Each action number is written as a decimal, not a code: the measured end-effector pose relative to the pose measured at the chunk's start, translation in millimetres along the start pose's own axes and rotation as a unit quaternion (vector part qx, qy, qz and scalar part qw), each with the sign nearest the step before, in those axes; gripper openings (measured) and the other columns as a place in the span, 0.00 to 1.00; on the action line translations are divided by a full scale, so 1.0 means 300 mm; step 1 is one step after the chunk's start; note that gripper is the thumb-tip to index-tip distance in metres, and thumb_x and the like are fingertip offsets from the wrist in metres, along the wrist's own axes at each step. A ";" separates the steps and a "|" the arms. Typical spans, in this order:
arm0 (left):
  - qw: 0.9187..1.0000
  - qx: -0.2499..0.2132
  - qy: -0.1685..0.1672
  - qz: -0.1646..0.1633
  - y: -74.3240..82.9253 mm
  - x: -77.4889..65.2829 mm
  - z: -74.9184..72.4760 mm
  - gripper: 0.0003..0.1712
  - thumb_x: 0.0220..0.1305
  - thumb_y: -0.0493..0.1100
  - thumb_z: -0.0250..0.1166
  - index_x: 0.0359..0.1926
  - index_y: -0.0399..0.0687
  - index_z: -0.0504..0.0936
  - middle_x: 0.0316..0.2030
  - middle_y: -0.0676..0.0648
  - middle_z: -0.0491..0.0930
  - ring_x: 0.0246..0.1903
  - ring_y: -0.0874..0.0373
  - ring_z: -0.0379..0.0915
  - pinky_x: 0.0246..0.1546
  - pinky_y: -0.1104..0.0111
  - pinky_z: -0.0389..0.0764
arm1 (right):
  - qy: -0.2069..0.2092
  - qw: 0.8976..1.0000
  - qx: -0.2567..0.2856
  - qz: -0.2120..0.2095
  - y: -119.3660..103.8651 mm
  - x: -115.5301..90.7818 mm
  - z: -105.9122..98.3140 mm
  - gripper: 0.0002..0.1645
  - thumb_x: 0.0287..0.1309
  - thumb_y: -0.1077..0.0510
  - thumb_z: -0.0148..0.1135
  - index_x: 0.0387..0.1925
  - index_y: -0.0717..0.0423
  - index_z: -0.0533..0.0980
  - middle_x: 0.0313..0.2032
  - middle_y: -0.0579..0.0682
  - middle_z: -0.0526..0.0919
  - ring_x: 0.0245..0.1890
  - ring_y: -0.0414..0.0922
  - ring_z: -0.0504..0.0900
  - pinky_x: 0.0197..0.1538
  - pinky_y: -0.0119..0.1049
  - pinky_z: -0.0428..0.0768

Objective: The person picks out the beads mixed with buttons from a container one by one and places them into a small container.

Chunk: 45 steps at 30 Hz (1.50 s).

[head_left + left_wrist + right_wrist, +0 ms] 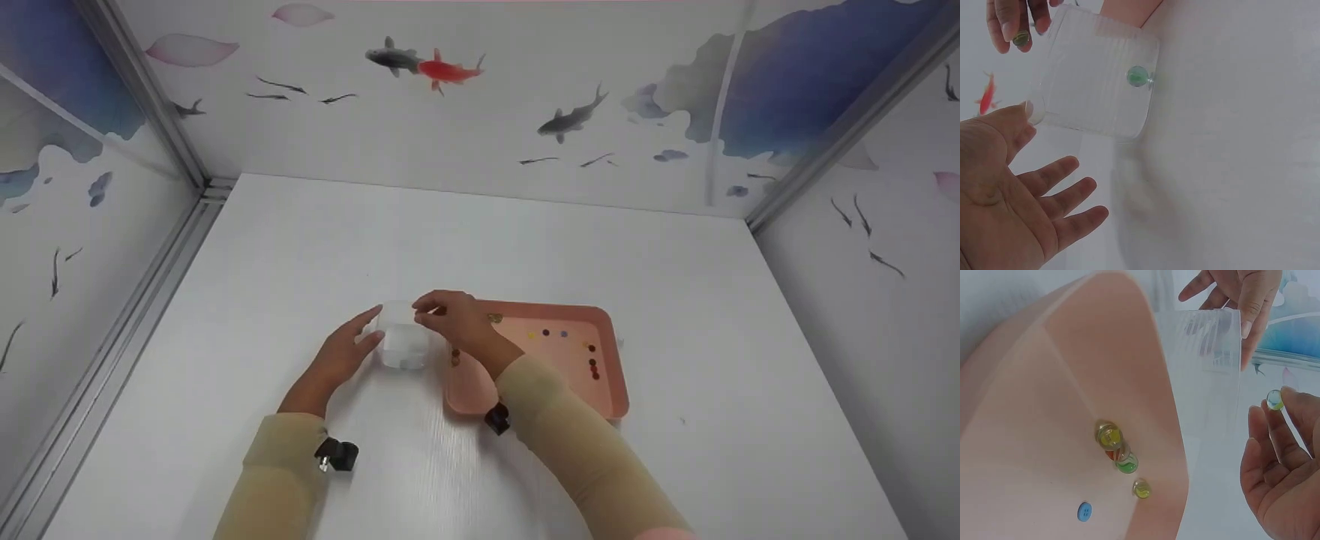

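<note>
A clear plastic box [405, 346] stands on the white table in front of me. My left hand [346, 354] is at its left side, thumb touching the wall near the rim and the other fingers spread loosely. One green marble [1138, 76] shows low inside the box in the left wrist view. Beside the box's opening, my right hand [463, 324] pinches a clear marble with yellow-green in it [1275, 400] between thumb and fingertip. Several more glass marbles [1127, 462] lie in the pink tray [540, 307], which the right forearm partly covers.
Small buttons lie scattered over the tray's floor, among them a blue button [1085, 511] and dark buttons [594, 369] along the right side. The tray stands just right of the box. Printed wall panels [480, 135] with fish enclose the table at the back and sides.
</note>
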<state>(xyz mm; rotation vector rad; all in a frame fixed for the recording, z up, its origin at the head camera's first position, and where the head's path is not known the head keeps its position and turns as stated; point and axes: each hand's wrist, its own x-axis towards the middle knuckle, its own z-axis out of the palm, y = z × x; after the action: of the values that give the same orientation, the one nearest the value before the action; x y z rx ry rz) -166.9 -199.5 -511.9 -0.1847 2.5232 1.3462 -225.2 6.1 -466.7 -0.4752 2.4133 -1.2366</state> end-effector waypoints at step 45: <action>1.000 0.008 -0.003 0.021 -0.005 0.005 -0.005 0.32 0.75 0.50 0.51 0.75 0.54 0.55 0.73 0.39 0.52 0.72 0.38 0.46 0.69 0.44 0.50 | 0.020 0.966 -0.215 -0.141 0.000 0.002 0.043 0.34 0.60 0.50 0.66 0.67 0.43 0.69 0.68 0.44 0.67 0.70 0.44 0.62 0.67 0.41 0.68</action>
<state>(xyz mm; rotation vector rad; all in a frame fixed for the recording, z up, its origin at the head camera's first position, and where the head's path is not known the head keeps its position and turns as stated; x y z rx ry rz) -168.1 -201.6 -512.8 -0.1243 2.5449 1.3392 -219.4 -3.2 -473.7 -0.9553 2.7241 -0.8164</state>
